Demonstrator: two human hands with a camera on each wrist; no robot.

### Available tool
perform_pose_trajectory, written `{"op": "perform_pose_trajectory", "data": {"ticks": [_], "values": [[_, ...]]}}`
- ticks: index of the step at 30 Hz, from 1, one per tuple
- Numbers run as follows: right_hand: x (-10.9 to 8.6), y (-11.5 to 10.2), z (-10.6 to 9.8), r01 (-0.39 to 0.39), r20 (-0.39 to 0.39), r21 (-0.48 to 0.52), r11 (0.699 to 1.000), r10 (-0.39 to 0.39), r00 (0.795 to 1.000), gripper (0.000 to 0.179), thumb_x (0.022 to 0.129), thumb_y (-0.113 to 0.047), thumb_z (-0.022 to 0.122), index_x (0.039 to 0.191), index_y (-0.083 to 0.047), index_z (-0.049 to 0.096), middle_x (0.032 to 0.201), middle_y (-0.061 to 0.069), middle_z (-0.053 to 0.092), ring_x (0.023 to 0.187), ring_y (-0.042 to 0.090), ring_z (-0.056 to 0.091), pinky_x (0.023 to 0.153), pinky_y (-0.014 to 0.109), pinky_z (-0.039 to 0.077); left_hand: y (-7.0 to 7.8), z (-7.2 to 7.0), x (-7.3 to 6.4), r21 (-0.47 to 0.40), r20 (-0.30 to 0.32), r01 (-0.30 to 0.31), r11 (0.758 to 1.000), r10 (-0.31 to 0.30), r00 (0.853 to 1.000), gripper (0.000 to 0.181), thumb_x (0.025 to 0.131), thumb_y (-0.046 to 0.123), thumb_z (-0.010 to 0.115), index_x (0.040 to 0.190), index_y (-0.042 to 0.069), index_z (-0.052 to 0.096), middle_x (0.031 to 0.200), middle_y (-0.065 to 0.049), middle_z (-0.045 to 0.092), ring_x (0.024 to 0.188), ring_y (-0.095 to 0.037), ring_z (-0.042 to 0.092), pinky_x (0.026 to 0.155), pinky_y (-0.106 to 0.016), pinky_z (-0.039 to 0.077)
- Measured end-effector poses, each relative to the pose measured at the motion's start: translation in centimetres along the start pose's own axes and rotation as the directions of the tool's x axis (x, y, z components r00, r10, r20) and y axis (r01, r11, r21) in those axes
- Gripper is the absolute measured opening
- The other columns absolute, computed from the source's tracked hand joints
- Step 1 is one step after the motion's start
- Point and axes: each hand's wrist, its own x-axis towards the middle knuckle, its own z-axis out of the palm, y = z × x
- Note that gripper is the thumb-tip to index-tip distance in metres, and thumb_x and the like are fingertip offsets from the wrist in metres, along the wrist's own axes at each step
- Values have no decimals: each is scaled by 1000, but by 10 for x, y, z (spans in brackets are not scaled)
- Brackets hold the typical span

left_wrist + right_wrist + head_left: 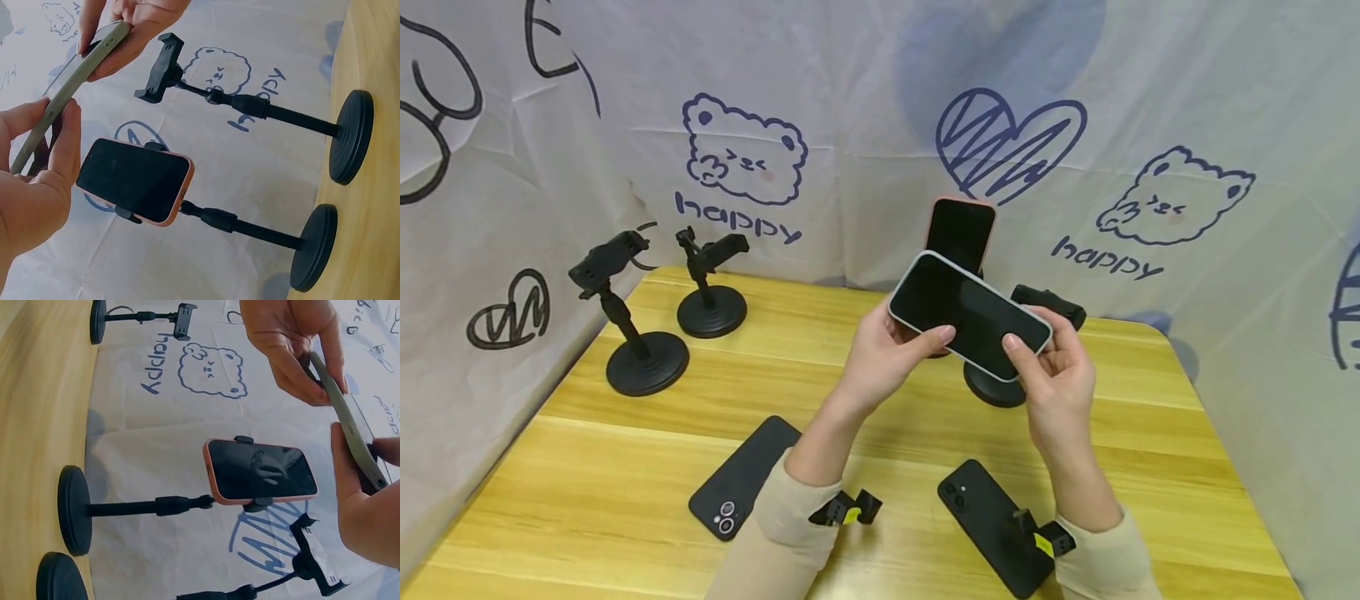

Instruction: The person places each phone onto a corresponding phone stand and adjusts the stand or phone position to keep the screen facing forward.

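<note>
At the near side of the wood table (887,446), dark grey phone (745,475) and black phone (996,525) lie camera-side up. Held above the table: pale grey-green-cased phone (970,312), rounded corners, black screen, tilted; left hand (880,358) and right hand (1062,371) pinch it, thumbs on front. Beyond: pink-edged phone (961,233) on black stand (262,233).

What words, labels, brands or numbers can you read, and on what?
"happy": backdrop, under the left bear.
"happy": backdrop, under the right bear.
Upper-left lettering: cut off, unreadable.
Yellow wrist patches: any print too small to read.
Held phone, pink-edged phone, face-down black phones: no readable text.
</note>
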Motion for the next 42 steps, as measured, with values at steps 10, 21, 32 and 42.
{"op": "perform_pose_trajectory", "data": {"ticks": [10, 21, 32, 42], "values": [[3, -7, -9, -45, 156, -345, 938, 104, 982, 31, 94, 10, 69, 124, 8, 65, 94, -2, 71, 86, 11, 70, 78, 19, 60, 14, -12, -3, 207, 27, 10, 978, -16, 999, 43, 91, -1, 77, 132, -2, 63, 110, -18, 69, 86, -20, 70, 76, -32, 60], [1, -7, -8, -67, 246, -474, 878, 205, 947, 30, 98, 1, 70, 127, 7, 66, 103, 13, 75, 86, 11, 69, 78, 20, 60, 19, -20, -4, 257, 8, 144, 956, -151, 988, 38, 91, 3, 79, 126, 0, 66, 103, -15, 71, 89, -26, 70, 76, -34, 61], [-6, -3, 4, -105, 104, -287, 952, 140, 985, 32, 94, 12, 67, 125, 16, 62, 101, -7, 77, 88, 9, 74, 79, 21, 61, 14, -14, -2, 122, 22, 15, 992, -18, 1000, 31, 96, -2, 70, 125, -7, 58, 109, -25, 69, 88, -19, 69, 76, -29, 61], [-13, 6, 15, -62, -13, -180, 982, 61, 998, 29, 93, 9, 71, 122, 6, 66, 103, -2, 76, 88, 9, 73, 81, 21, 60, 12, -3, -2, 137, 55, -7, 991, -1, 998, 36, 93, -4, 73, 126, -7, 58, 115, -24, 68, 102, -23, 70, 87, -29, 58]]}}
